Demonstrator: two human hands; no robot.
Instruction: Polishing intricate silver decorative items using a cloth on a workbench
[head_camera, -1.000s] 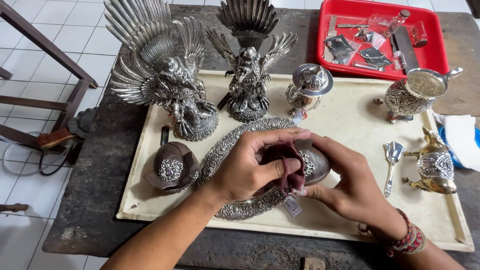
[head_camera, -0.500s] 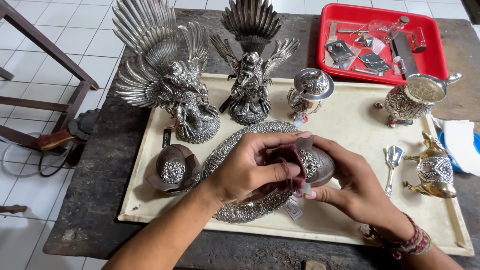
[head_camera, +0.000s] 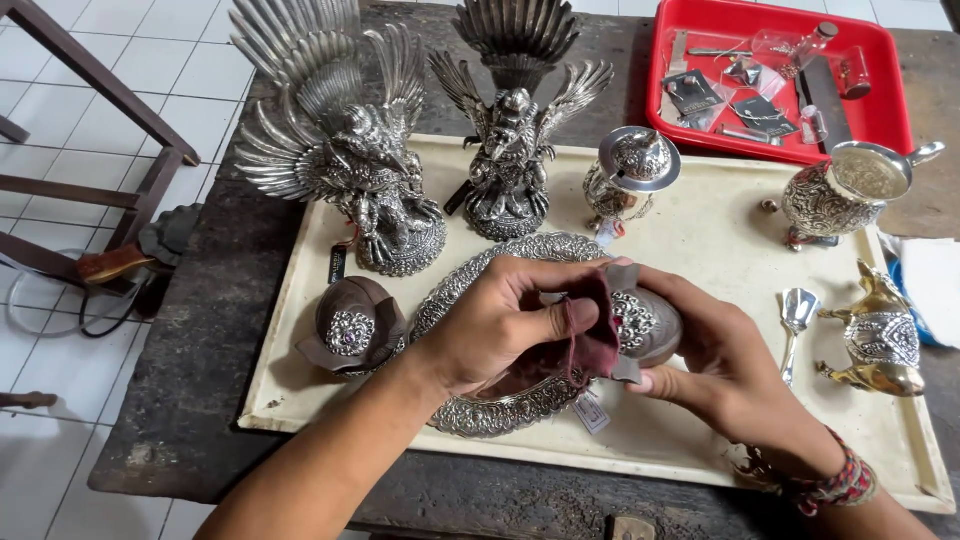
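Pressing dark red cloth (head_camera: 590, 345) with left hand (head_camera: 500, 325) onto brown ornament (head_camera: 650, 322); cupping it sideways from right in right hand (head_camera: 725, 365).

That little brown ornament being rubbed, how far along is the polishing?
In hand: the left hand rubs a dark red cloth over the brown ornament that the right hand holds. The winged statues already gleam. A matching brown ornament lies untouched on the cream tray; whether it is finished, I cannot tell.

You're in silver craft workshop: worn wooden bench (head_camera: 200, 330), ornate silver bird statues (head_camera: 340, 160), red tray (head_camera: 885, 110) of small tools.
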